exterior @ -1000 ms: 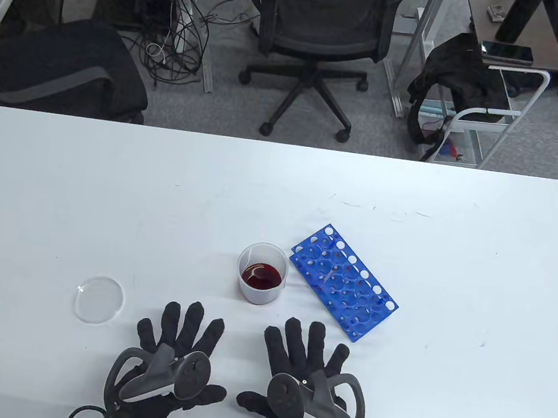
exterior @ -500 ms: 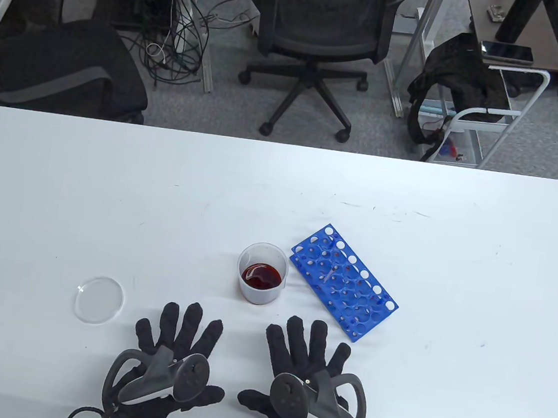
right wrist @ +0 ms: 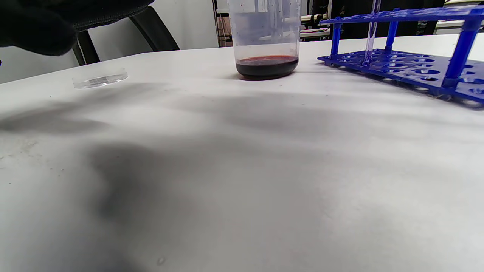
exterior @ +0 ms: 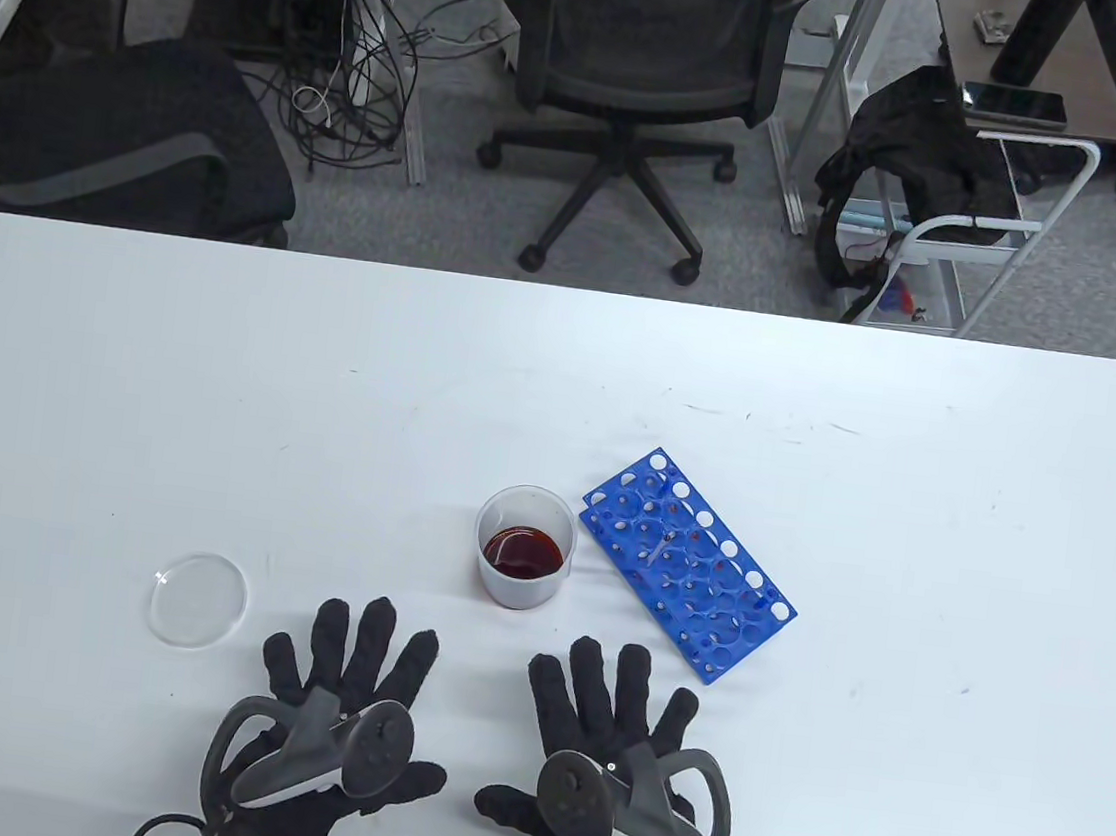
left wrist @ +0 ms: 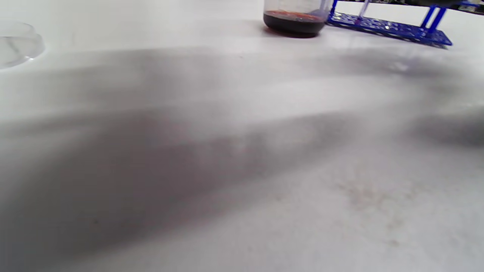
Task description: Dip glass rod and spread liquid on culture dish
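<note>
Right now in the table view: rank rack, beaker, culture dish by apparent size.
1. Blue rack, clearly largest.
2. Beaker and culture dish: footprints look alike, so no ranking; the beaker stands taller, nearer the overhead camera, which may inflate it.

The left hand (exterior: 346, 706) and the right hand (exterior: 604, 740) lie flat, side by side, palms down. All fingers are spread wide.

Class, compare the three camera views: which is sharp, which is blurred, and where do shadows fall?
Table view: sharp, evenly lit, with soft shadows beside the beaker and rack. Left wrist view: blurred throughout, broad grey shadow bands across the table; the culture dish is a hazy shape. Right wrist view: beaker and rack crisp, the near tabletop soft and shadowed.
</note>
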The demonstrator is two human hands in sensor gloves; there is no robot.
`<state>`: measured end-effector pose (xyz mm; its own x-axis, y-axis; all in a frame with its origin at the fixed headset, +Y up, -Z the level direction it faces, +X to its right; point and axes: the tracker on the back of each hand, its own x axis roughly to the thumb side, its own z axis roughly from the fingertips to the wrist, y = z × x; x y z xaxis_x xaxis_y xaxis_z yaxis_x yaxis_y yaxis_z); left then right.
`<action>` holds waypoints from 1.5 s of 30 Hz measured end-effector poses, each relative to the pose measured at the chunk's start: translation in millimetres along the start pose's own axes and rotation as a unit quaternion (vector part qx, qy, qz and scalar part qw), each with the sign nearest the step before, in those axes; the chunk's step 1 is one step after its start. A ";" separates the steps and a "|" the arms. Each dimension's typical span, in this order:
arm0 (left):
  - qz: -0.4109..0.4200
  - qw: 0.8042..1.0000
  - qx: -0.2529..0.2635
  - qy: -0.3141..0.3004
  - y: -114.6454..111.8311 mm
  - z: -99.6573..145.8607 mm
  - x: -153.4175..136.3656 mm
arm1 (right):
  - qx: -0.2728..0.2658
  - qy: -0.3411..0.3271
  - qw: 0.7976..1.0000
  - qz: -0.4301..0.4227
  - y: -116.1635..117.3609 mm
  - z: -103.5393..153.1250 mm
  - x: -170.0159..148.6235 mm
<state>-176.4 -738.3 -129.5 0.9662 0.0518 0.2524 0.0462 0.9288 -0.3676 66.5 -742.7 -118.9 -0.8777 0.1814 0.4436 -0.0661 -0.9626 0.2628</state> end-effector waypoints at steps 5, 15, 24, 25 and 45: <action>0.010 0.994 0.057 0.093 16.1 -1.8 -55.2 | -0.006 0.001 1.000 -0.011 -1.8 0.7 -2.5; -0.017 0.967 0.056 0.246 14.6 -15.1 -164.3 | -0.010 0.005 1.000 -0.020 -3.1 1.8 -6.5; -0.024 0.962 -0.042 0.270 -1.5 -34.9 -187.0 | -0.015 0.012 0.999 -0.027 -3.9 2.8 -9.9; -0.013 0.962 -0.040 0.268 -2.2 -35.3 -187.7 | -0.015 0.012 0.999 -0.027 -4.0 2.9 -10.2; -0.094 0.992 -0.029 0.084 -6.4 -50.6 -67.6 | -0.017 0.016 0.999 -0.024 -6.0 4.2 -12.7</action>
<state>-229.2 -766.3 -189.4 0.9673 -0.1871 0.1715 0.2402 0.8934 -0.3797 80.0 -738.4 -122.5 -0.8876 0.2220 0.4036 -0.1247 -0.9593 0.2534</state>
